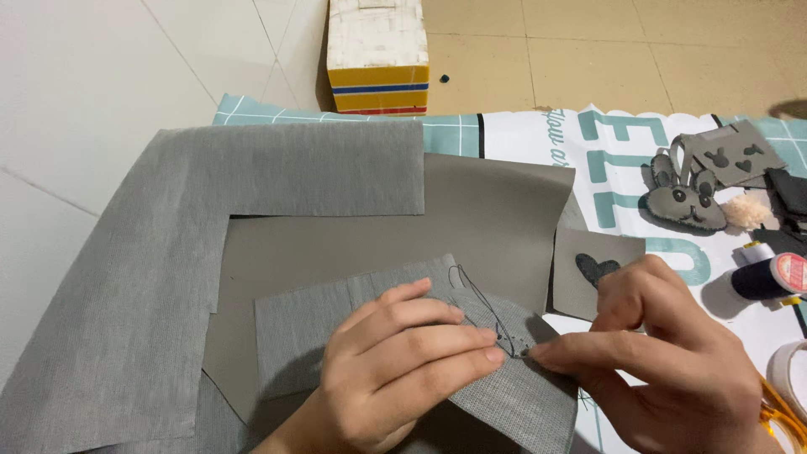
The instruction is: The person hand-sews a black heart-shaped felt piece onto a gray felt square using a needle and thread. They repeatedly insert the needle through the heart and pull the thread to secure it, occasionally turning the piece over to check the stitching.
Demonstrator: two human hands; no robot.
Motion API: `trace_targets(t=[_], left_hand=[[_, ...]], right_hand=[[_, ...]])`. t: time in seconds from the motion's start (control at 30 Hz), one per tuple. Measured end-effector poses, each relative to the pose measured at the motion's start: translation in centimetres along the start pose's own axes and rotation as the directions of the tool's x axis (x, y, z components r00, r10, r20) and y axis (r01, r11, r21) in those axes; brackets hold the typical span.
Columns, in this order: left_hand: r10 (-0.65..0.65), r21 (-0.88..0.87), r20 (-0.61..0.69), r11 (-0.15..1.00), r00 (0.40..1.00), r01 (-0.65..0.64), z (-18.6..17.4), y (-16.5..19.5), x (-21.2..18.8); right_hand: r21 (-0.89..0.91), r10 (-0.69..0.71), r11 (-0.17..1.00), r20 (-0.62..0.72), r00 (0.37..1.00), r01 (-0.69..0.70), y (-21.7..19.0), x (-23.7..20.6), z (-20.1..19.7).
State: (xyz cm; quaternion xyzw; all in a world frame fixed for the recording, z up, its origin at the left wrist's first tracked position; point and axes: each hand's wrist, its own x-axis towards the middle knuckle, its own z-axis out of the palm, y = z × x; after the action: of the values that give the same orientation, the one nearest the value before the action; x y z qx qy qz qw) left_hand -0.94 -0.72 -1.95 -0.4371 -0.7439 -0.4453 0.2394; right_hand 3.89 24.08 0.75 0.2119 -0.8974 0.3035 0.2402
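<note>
My left hand [402,361] presses down a small piece of grey woven fabric [336,328], fingers flat along its folded edge. My right hand [664,353] pinches a needle at the fabric's edge, right by my left fingertips. A dark thread [479,298] loops up from that spot over the fabric. The needle itself is mostly hidden between my fingers.
A large grey fabric sheet [151,269] and a smooth grey leatherette sheet [487,210] lie under the work. To the right are a grey square with a dark heart [593,269], a grey bunny-shaped piece [685,202], a dark thread spool [769,276], a tape roll [790,378]. A striped box [378,59] stands behind.
</note>
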Motion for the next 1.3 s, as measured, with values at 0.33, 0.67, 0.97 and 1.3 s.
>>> trace_targets(t=[0.33,0.67,0.97,1.3], left_hand=[[-0.018,0.004,-0.046,1.000,0.999,0.018,-0.1,0.6,-0.1],[-0.016,0.012,-0.061,1.000,0.998,0.017,0.2,0.4,-0.7],[0.004,0.056,-0.026,0.998,1.000,-0.003,-0.1,0.4,-0.5],[-0.398,-0.501,0.393,0.663,0.829,0.556,-0.1,-0.6,1.0]], right_hand=[[-0.023,0.037,0.999,-0.064,0.997,-0.038,-0.9,-0.1,-0.2],[-0.003,0.035,0.999,-0.022,0.999,-0.036,-0.9,-0.1,-0.2],[0.005,0.019,1.000,-0.011,1.000,-0.019,-0.9,0.1,-0.2],[0.309,0.169,0.919,0.253,0.953,-0.245,2.2,-0.7,-0.5]])
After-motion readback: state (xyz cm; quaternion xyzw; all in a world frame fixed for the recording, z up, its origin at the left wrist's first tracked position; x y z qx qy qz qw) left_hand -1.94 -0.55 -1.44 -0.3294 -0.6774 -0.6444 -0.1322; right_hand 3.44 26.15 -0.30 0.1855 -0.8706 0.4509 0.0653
